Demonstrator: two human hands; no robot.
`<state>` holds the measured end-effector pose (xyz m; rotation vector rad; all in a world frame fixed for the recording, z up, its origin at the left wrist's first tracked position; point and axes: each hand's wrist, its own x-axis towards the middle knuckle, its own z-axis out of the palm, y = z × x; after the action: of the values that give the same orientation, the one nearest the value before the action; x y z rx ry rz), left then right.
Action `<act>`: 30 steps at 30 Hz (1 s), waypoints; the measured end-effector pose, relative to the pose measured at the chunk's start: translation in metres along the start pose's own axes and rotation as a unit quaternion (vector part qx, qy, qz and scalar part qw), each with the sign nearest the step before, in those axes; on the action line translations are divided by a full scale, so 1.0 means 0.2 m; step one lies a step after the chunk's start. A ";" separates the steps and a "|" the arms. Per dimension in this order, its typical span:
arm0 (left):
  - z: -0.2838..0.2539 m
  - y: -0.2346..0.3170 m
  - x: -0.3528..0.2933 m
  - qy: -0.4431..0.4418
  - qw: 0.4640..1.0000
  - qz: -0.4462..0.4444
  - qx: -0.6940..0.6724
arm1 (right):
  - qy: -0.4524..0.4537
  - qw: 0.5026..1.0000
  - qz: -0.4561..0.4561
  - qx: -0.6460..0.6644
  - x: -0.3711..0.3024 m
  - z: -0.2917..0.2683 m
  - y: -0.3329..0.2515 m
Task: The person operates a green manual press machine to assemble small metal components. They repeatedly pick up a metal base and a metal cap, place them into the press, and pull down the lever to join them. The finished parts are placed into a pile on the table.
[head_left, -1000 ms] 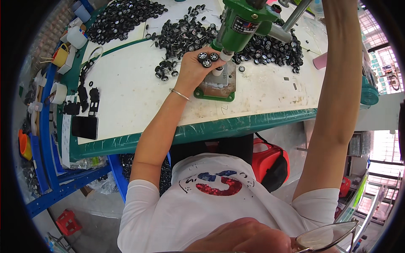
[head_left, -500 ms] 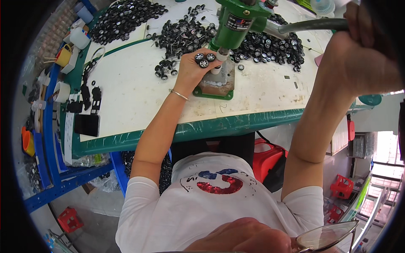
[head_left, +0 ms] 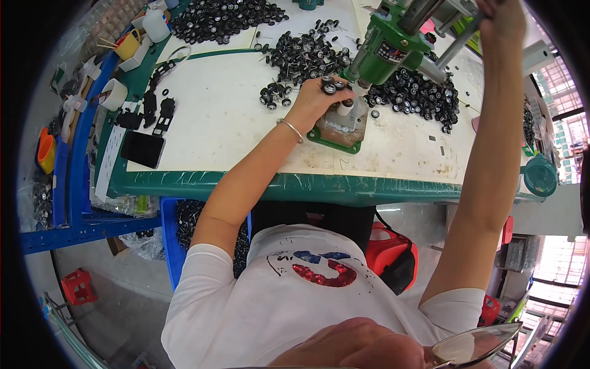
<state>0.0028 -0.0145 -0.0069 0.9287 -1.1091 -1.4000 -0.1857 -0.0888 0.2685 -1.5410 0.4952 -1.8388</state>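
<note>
My left hand (head_left: 312, 103) is closed round several small black toy wheels (head_left: 330, 88) with silver hubs, beside a green hand press (head_left: 387, 46). The fingertips are at a short white post (head_left: 345, 109) on the press base (head_left: 335, 142), under the ram. Whether a wheel sits on the post is hidden by my fingers. At the upper right, my right hand (head_left: 505, 24) grips the press's lever (head_left: 460, 44), which slants upward.
Wheels on axles (head_left: 304, 55) lie heaped behind the press, with loose wheels (head_left: 421, 98) to its right and another pile (head_left: 221, 19) at the back left. Black plastic chassis parts (head_left: 165, 114) and a phone (head_left: 142, 150) lie at left. A blue bin (head_left: 175, 246) stands below the table edge.
My right hand has moved up and away, raising the lever from near level to a steep slant. My left hand stays by the post with the wheels. The view has shifted.
</note>
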 end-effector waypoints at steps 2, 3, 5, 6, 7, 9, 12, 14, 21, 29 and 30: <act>-0.01 0.03 0.01 0.000 0.984 -0.039 -0.175 | 0.000 0.994 0.096 0.046 0.12 -0.12 0.16; -0.04 0.05 0.00 0.006 0.964 -0.056 -0.260 | 0.003 0.992 0.117 0.049 0.12 -0.11 0.21; -0.12 0.04 -0.03 0.035 0.954 -0.040 -0.296 | 0.019 0.991 0.130 0.036 0.05 -0.08 0.23; -0.16 0.05 -0.03 0.055 0.956 -0.047 -0.286 | 0.026 0.991 0.130 0.030 0.02 -0.08 0.23; -0.22 0.06 -0.04 0.061 0.973 -0.070 -0.213 | 0.033 0.990 0.132 0.027 0.00 -0.09 0.22; -0.32 0.09 -0.06 0.058 0.994 -0.079 -0.055 | 0.036 0.989 0.139 0.022 -0.06 -0.14 0.22; -0.45 0.09 -0.13 0.099 0.972 -0.034 0.208 | -0.018 0.987 0.153 -0.056 -0.23 -0.30 0.35; -0.53 0.05 -0.14 0.085 0.906 0.067 0.409 | -0.073 0.943 0.213 -0.244 -0.45 -0.49 0.44; -0.39 0.07 -0.12 0.071 0.715 0.086 0.690 | -0.263 0.811 0.208 -0.479 -1.16 -0.58 0.67; -0.35 0.18 -0.13 0.082 0.993 -0.043 0.076 | -0.220 0.836 0.189 -0.465 -1.19 -0.54 0.71; -0.34 0.18 -0.13 0.066 0.997 -0.033 -0.031 | -0.184 0.864 0.233 -0.407 -1.18 -0.53 0.72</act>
<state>0.0808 0.0018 0.0094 1.0057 -0.9380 -1.3971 -0.2351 -0.0369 -0.0183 -2.0003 1.4338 -0.9372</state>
